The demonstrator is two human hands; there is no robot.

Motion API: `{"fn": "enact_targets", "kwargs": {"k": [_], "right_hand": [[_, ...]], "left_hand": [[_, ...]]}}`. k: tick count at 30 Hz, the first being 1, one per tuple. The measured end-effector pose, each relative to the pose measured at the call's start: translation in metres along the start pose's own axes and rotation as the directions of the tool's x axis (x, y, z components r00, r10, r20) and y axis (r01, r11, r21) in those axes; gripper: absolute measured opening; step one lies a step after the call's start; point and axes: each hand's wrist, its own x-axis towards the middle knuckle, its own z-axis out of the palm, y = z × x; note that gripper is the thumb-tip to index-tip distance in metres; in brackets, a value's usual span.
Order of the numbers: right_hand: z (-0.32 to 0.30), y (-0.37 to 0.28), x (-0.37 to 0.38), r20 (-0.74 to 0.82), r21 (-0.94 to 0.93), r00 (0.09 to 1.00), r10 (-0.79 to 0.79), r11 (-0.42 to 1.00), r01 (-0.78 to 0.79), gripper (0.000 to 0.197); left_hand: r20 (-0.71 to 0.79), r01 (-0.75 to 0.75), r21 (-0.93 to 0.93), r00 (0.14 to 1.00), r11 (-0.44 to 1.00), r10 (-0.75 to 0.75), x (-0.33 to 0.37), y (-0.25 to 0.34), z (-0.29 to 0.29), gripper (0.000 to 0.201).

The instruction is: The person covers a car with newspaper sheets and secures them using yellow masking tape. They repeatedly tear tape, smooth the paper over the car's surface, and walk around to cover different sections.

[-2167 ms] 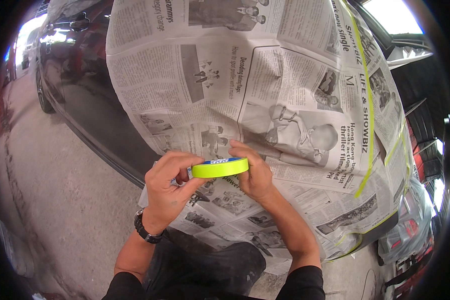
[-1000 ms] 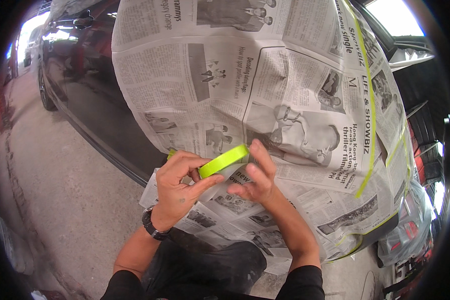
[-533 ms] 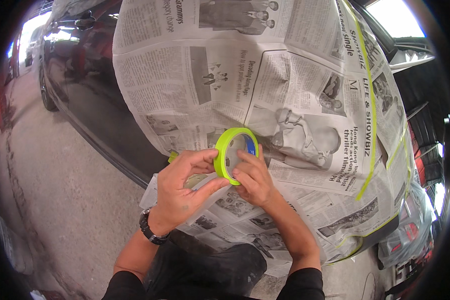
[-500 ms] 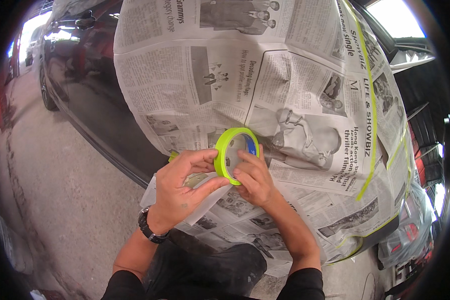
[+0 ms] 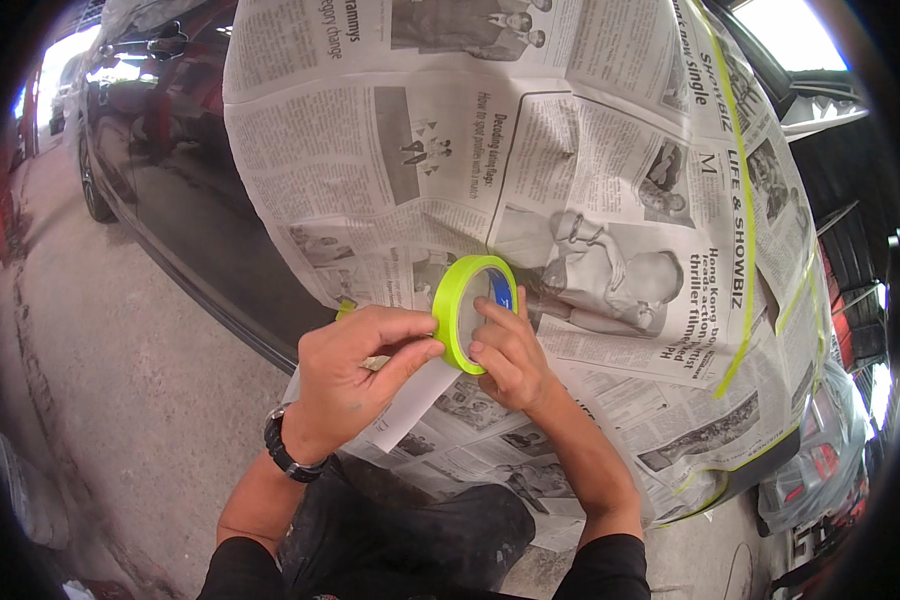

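Workshop: daylight comes through bright openings at the upper left and upper right; bare concrete floor (image 5: 160, 370) shows on the left.
Newspaper sheets (image 5: 430, 150): spread over the car body, overlapping and creased, with the car's dark glossy side panel (image 5: 200, 210) bare beyond their left edge.
Strips already down: a long lime strip (image 5: 737, 362) runs down near the right edge of the newspaper sheets, and more lime tape shows at their far right and along the lower right edge, beside the dark bumper (image 5: 770, 465).
Left edge: only a small lime tab (image 5: 345, 308) shows, just beyond the left hand (image 5: 353, 365); no long strip is visible there, so this side looks unfinished, though the hand hides part of it.
Lime tape roll (image 5: 448, 300): held up on edge in front of the newspaper sheets, nearer their left edge than their right, its open ring facing rightward.
Left fingers: thumb and forefinger pinch the roll's left side; whether they have a loose end cannot be told.
Right fingers: those of the right hand (image 5: 515, 365) curl into the ring and grip its near right side.
Below the hands: a white paper flap (image 5: 410, 408) hangs near the left wrist, which wears a dark wristwatch (image 5: 288, 450).
Background right: another vehicle (image 5: 815, 445) stands under clear plastic.
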Motion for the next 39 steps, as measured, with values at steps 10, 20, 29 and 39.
{"fn": "enact_targets", "kwargs": {"k": [10, 20, 29, 39], "right_hand": [[-0.001, -0.002, -0.002, 0.0, -0.128, 1.0, -0.03, 0.991, 0.03, 0.034], [0.002, 0.0, 0.0, -0.063, -0.12, 0.99, -0.125, 0.986, 0.117, 0.032], [0.005, -0.013, 0.001, 0.086, -0.492, 0.993, -0.086, 0.863, 0.118, 0.021], [0.008, -0.013, 0.003, 0.054, -0.486, 0.997, -0.058, 0.871, 0.077, 0.026]], "left_hand": [[0.095, -0.153, 0.253, 0.987, 0.955, 0.133, -0.002, 0.014, 0.003, 0.013], [-0.006, 0.221, -0.119, 0.975, 0.968, -0.223, -0.093, -0.067, 0.082, 0.018], [-0.282, 0.085, -0.504, 0.924, 0.86, -0.257, -0.022, -0.1, 0.057, 0.029], [-0.167, 0.061, -0.516, 0.971, 0.854, -0.17, -0.022, -0.106, 0.043, 0.013]]}}
